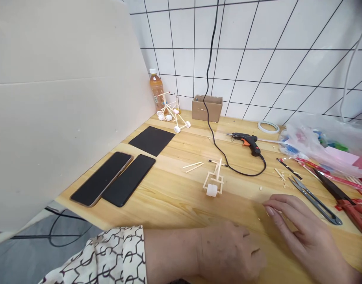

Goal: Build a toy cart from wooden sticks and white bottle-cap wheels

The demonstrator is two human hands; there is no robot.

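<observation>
Matchstick frame (218, 179), a small model with a white roller at its near end, stands on the wooden table (169, 205) near the middle of the scene, with both hands nearer than it and apart from it. The left forearm, in a patterned sleeve (118, 256), comes in from the near left and lies almost level across the near edge, pointing right. The left hand (231, 252) is turned back upward, knuckles to the far side and fingers bent down at its right end; their tips are hidden, so I cannot tell whether they pinch anything.

From the near right corner the right hand (301, 232) reaches left and slightly far, thumb side facing the left hand. Its fingers lie close together, gently bent, with the thumb stretched alongside and its tip near the fingertips; whether something is between them I cannot tell. A gap of bare table separates the two hands. Just right of the right hand lie grey thread snips (315, 201); the black glue gun (248, 142) rests farther off.
</observation>
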